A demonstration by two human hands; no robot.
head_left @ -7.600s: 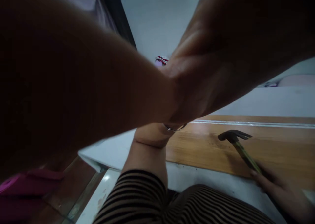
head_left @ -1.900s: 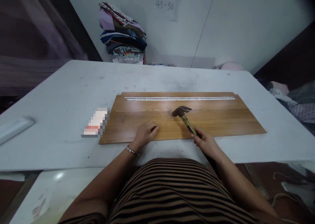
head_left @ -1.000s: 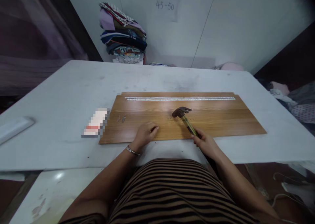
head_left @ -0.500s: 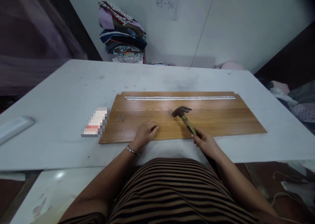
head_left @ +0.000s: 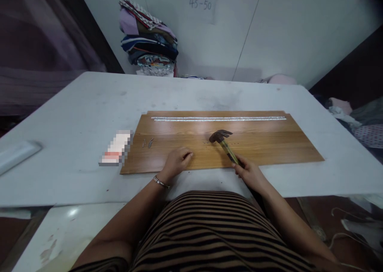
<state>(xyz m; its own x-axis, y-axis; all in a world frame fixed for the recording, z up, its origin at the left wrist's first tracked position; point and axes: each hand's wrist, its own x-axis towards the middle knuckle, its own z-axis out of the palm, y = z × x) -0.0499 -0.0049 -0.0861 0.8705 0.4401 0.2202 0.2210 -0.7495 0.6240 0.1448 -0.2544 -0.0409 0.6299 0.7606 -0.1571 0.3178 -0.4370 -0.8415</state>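
My right hand [head_left: 249,174] grips the yellow and black handle of a claw hammer [head_left: 229,149]. The hammer's dark, rusty head is over the middle of a brown wooden board [head_left: 269,140], near a row of small dark marks. My left hand [head_left: 178,162] rests closed at the board's near edge, its fingers curled under; whether anything is inside them is hidden. Several nails [head_left: 150,143] lie loose on the board's left part. Two thin white strips [head_left: 220,119] with small marks run along its far side.
The board lies on a white table [head_left: 74,112]. A blurred-out flat box-like object [head_left: 116,147] lies left of the board, and a white object [head_left: 19,156] is at the far left. Folded cloths [head_left: 149,40] are stacked against the wall behind.
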